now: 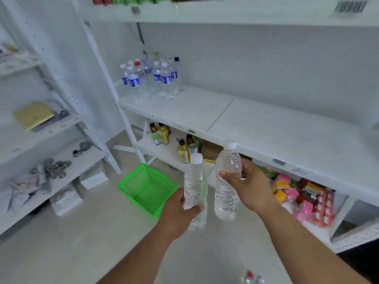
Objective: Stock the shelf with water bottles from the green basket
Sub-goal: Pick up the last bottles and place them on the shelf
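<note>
Clear bottles gripped in raised hands

The white shelf carries a cluster of water bottles standing upright at its back left corner. On the pale floor below sits the green basket.

The scene was bright and evenly lit, with a cool, washed-out cast over the white shelf; no light source was in view. Shadows were soft and faint. The whole frame was slightly soft, and motion blur smeared the barcode label at 1 o'clock and the clutter on the side rack at 9 o'clock. Wide-angle distortion bowed the shelf edges and uprights toward the borders. Small highlights glinted on the clear bottles near centre.
</note>
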`<state>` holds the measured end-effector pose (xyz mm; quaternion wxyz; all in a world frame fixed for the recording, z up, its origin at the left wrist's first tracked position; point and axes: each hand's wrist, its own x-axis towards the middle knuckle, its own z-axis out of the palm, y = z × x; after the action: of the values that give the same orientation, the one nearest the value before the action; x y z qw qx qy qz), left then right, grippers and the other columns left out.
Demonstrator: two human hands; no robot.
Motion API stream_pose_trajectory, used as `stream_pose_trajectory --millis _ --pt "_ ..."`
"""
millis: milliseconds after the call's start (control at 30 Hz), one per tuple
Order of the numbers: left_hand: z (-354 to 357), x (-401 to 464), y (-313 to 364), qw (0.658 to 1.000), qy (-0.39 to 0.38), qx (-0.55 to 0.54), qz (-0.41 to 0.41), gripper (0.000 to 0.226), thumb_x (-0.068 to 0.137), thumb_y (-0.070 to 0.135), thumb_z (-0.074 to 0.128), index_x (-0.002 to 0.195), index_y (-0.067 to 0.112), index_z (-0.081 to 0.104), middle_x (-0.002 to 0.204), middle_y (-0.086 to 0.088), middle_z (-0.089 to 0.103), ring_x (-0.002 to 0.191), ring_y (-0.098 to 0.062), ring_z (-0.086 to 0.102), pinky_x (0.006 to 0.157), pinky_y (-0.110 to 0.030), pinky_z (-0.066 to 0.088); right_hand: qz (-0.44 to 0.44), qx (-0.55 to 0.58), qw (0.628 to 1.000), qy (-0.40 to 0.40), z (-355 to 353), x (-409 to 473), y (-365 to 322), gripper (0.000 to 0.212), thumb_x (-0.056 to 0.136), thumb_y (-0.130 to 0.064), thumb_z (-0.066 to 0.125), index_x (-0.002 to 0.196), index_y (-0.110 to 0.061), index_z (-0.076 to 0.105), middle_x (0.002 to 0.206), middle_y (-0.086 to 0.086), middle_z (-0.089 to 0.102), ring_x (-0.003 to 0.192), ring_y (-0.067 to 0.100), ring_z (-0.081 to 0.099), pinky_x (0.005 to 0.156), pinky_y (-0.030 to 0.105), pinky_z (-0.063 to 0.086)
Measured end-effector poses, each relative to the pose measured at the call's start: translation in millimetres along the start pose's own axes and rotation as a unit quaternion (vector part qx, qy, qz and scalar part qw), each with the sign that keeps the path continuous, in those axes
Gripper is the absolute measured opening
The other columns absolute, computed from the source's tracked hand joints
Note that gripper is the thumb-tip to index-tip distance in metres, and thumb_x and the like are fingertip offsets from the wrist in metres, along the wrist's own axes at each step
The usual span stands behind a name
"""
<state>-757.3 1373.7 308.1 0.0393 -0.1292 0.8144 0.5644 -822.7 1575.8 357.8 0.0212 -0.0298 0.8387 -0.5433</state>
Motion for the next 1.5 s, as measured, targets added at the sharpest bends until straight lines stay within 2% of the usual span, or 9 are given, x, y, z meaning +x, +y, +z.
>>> stream_pose_trajectory --millis 167,367,567,733,933,1100,1200,1300,1500 --pt "-33 -36 29 0.997 0.077 -0.028 0.009 0.027 0.078 0.019 0.08 0.101 0.025 0.067 0.096 0.01 0.073 0.091 -0.001 0.066 0.077 -0.013 0.05 -0.053 0.015 0.998 -0.022 4 -7 -51 0.028 0.08 -0.047 0.077 0.103 -0.035 0.067 0.091 -0.017 0.073 0.083 -0.003 0.067 0.071 0.023 0.049" --pt "-69 -53 39 0.988 0.141 -0.054 0.013 0.03 0.077 0.015 0.08 0.102 0.025 0.067 0.094 0.011 0.074 0.083 0.004 0.066 0.067 -0.006 0.047 -0.091 0.018 0.994 -0.05 31 0 -92 0.034 0.078 -0.055 0.074 0.105 -0.037 0.065 0.092 -0.018 0.073 0.085 0.001 0.068 0.076 0.03 0.055" --pt "-110 -35 33 0.983 0.172 -0.07 0.007 0.031 0.073 0.015 0.082 0.1 0.023 0.069 0.092 0.009 0.075 0.086 -0.004 0.069 0.073 -0.016 0.051 -0.104 0.036 0.992 -0.064 70 18 -121 0.027 0.08 -0.048 0.076 0.103 -0.037 0.066 0.09 -0.019 0.073 0.084 -0.001 0.068 0.077 0.029 0.055" --pt "-155 -8 22 0.982 0.173 -0.068 0.018 0.031 0.073 0.018 0.082 0.099 0.026 0.068 0.093 0.011 0.074 0.086 -0.001 0.068 0.076 -0.018 0.052 -0.11 0.049 0.991 -0.058 112 38 -144 0.018 0.083 -0.038 0.077 0.097 -0.038 0.067 0.087 -0.021 0.073 0.077 -0.009 0.066 0.068 0.021 0.049" --pt "-216 27 5 0.987 0.147 -0.058 0.034 0.032 0.076 0.02 0.081 0.104 0.027 0.067 0.096 0.012 0.074 0.09 -0.001 0.068 0.084 -0.026 0.055 -0.1 0.05 0.993 -0.04 170 58 -171 0.021 0.081 -0.038 0.079 0.099 -0.034 0.069 0.089 -0.017 0.074 0.079 -0.004 0.068 0.074 0.028 0.054" --pt "-251 54 0 0.987 0.139 -0.065 0.042 0.03 0.078 0.02 0.08 0.103 0.029 0.067 0.096 0.013 0.073 0.086 0.003 0.067 0.071 -0.012 0.049 -0.096 0.041 0.994 -0.032 200 82 -186 0.026 0.077 -0.047 0.078 0.097 -0.033 0.07 0.09 -0.014 0.075 0.085 0.006 0.071 0.082 0.042 0.058" --pt "-267 77 -1 0.987 0.136 -0.07 0.046 0.03 0.079 0.019 0.08 0.104 0.027 0.067 0.096 0.012 0.073 0.081 0.008 0.066 0.066 -0.006 0.047 -0.091 0.041 0.995 -0.031 217 102 -189 0.025 0.077 -0.045 0.078 0.095 -0.03 0.07 0.089 -0.01 0.075 0.084 0.01 0.072 0.084 0.046 0.058" --pt "-277 105 -2 0.988 0.134 -0.069 0.041 0.03 0.079 0.019 0.08 0.104 0.027 0.067 0.097 0.013 0.073 0.081 0.009 0.065 0.064 -0.005 0.045 -0.088 0.044 0.995 -0.029 231 126 -190 0.025 0.078 -0.044 0.079 0.097 -0.03 0.071 0.09 -0.011 0.076 0.085 0.009 0.072 0.085 0.046 0.058" --pt "-291 176 8 0.99 0.126 -0.052 0.035 0.032 0.076 0.023 0.082 0.101 0.034 0.064 0.098 0.015 0.072 0.089 0.005 0.065 0.068 -0.011 0.046 -0.087 0.046 0.995 -0.007 252 195 -190 0.026 0.078 -0.046 0.078 0.097 -0.031 0.07 0.088 -0.013 0.075 0.083 0.005 0.071 0.081 0.04 0.058"
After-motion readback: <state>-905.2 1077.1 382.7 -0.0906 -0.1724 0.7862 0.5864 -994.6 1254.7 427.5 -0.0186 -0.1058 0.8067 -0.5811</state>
